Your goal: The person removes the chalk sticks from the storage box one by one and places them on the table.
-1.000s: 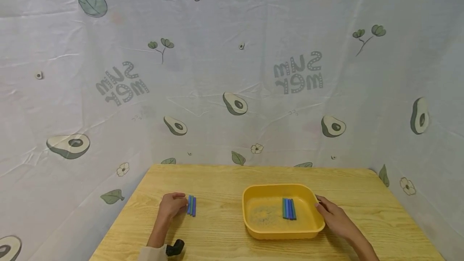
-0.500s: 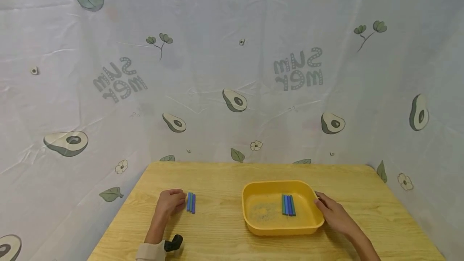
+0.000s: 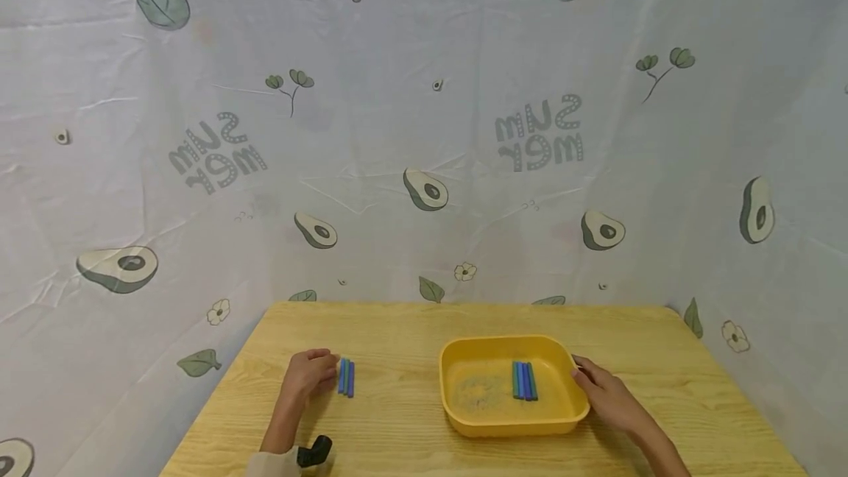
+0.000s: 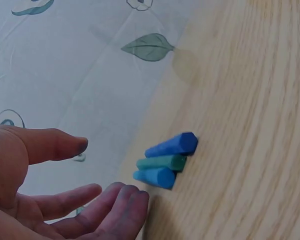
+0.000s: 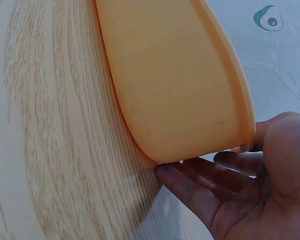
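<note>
On the left of the table, three chalk sticks lie side by side: a dark blue stick, a green stick and a light blue stick. My left hand is just left of them, fingers loosely bent and apart from the thumb, holding nothing; its fingertips look dusty and are close to the light blue stick. A yellow plastic basin stands right of centre, with several blue and green chalk sticks in a row inside. My right hand grips its right end, thumb at the rim and fingers against the outer wall.
Coloured dust marks the basin's floor on the left. The wooden table runs back to a patterned sheet hung behind and at both sides. A black wrist mount sticks out from the left sleeve.
The left fingertips have drawn back slightly from the chalk sticks. The right hand keeps its hold on the basin, and the head view has shifted a little.
</note>
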A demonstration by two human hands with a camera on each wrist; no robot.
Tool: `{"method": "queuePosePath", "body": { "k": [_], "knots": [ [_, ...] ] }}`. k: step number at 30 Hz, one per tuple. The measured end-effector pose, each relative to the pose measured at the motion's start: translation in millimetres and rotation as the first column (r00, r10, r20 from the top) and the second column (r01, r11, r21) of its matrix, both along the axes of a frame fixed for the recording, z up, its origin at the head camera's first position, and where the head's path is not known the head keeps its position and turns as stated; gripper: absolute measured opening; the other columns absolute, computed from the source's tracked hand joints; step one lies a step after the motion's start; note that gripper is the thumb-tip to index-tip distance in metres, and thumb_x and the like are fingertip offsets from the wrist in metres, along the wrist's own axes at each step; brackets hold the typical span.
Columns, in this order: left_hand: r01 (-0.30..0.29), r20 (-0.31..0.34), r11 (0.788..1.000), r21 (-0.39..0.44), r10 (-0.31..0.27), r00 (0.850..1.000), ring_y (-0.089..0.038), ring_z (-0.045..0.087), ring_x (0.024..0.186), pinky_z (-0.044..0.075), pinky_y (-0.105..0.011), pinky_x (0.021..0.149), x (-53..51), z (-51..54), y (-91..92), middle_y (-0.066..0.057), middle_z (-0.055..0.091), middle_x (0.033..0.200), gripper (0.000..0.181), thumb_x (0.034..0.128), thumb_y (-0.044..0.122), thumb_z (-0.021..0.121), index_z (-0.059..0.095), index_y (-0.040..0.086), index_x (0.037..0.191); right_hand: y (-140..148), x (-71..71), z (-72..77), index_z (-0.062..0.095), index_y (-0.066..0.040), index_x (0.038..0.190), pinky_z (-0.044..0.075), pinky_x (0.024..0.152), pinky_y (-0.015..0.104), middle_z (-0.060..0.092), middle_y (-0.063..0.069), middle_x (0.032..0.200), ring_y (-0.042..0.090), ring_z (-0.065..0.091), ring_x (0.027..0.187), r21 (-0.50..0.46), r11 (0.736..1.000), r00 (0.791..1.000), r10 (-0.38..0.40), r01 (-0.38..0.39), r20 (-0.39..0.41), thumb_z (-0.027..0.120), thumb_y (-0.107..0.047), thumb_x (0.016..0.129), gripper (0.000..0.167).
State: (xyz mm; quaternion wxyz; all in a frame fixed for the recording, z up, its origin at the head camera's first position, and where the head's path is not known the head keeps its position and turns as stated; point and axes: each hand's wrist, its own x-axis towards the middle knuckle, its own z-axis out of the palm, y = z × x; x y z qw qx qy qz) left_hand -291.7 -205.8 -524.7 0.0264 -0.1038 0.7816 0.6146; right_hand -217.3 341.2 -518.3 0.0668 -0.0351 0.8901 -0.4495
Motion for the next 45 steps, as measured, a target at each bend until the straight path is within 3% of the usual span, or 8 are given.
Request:
{"method": "queuePosePath", "body": {
  "k": [5, 9, 14, 20, 26, 34, 45],
  "knots": [
    [0.005, -0.056, 1.0, -0.025, -0.006, 0.998, -0.046, 0.07, 0.123, 0.064, -0.048, 0.097, 4.1, 7.9, 5.9, -0.037, 0.063, 0.141, 0.058, 0.1062, 0.02, 0.066, 0.05, -0.014, 0.15, -1, 0.0, -2.1, 0.033, 0.009, 0.163, 0.058, 0.104, 0.055, 0.055, 0.033, 0.153, 0.041, 0.065, 0.131, -0.005, 1.0, 1.0, 0.002, -0.002, -0.005, 0.043, -0.034, 0.118, 0.063],
    [0.021, -0.097, 1.0, -0.023, -0.023, 0.995, -0.053, 0.06, 0.135, 0.058, -0.055, 0.108, 8.9, 19.9, 15.2, -0.038, 0.059, 0.146, 0.059, 0.1072, 0.02, 0.065, 0.047, -0.013, 0.153, -3, 0.6, -3.9, 0.033, 0.008, 0.164, 0.057, 0.106, 0.054, 0.053, 0.033, 0.156, 0.042, 0.063, 0.134, -0.008, 1.0, 1.0, -0.002, 0.002, 0.01, 0.044, -0.037, 0.117, 0.065],
    [0.052, -0.123, 0.999, 0.002, -0.051, 0.991, -0.054, 0.059, 0.135, 0.056, -0.058, 0.109, 12.6, 32.7, 31.2, -0.037, 0.058, 0.146, 0.059, 0.1065, 0.02, 0.066, 0.047, -0.012, 0.153, -4, 2.2, -4.4, 0.035, 0.006, 0.164, 0.058, 0.103, 0.053, 0.056, 0.031, 0.153, 0.038, 0.066, 0.13, -0.038, 0.999, 0.999, -0.019, 0.02, 0.027, 0.045, -0.038, 0.117, 0.066],
    [0.096, -0.134, 0.994, 0.051, -0.088, 0.987, -0.055, 0.057, 0.136, 0.06, -0.057, 0.104, 10.3, 37.7, 55.4, -0.036, 0.058, 0.147, 0.061, 0.1062, 0.02, 0.067, 0.046, -0.011, 0.154, -4, 1.4, -3.7, 0.036, 0.006, 0.163, 0.061, 0.098, 0.047, 0.059, 0.029, 0.15, 0.033, 0.069, 0.124, -0.045, 0.999, 0.999, -0.025, 0.026, 0.029, 0.045, -0.038, 0.117, 0.065],
    [0.144, -0.138, 0.987, 0.07, -0.134, 0.981, -0.055, 0.056, 0.138, 0.059, -0.058, 0.104, 9.2, 43.0, 81.4, -0.034, 0.06, 0.146, 0.063, 0.107, 0.022, 0.066, 0.044, -0.009, 0.156, -6, 1.5, -4.8, 0.037, 0.005, 0.163, 0.058, 0.104, 0.053, 0.056, 0.031, 0.153, 0.041, 0.065, 0.132, -0.037, 0.999, 0.999, -0.037, 0.038, 0.03, 0.045, -0.039, 0.117, 0.064],
    [0.231, -0.145, 0.966, 0.118, -0.214, 0.966, -0.053, 0.054, 0.142, 0.056, -0.061, 0.108, 10.5, 55.9, 118.1, -0.033, 0.056, 0.151, 0.068, 0.1063, 0.027, 0.067, 0.041, -0.007, 0.159, -8, 1.4, -3.3, 0.037, 0.006, 0.163, 0.055, 0.109, 0.058, 0.052, 0.034, 0.156, 0.047, 0.059, 0.138, -0.021, 0.999, 0.999, -0.033, 0.034, 0.029, 0.043, -0.04, 0.117, 0.066],
    [0.307, -0.138, 0.938, 0.159, -0.286, 0.948, -0.052, 0.055, 0.142, 0.054, -0.063, 0.11, 12.6, 70.6, 160.4, -0.03, 0.059, 0.149, 0.069, 0.1052, 0.027, 0.069, 0.041, -0.006, 0.159, -1, -0.1, -0.2, 0.037, 0.007, 0.162, 0.059, 0.103, 0.052, 0.059, 0.031, 0.151, 0.038, 0.067, 0.129, -0.009, 1.0, 1.0, -0.03, 0.03, -0.003, 0.045, -0.036, 0.117, 0.063]
  ]
}}
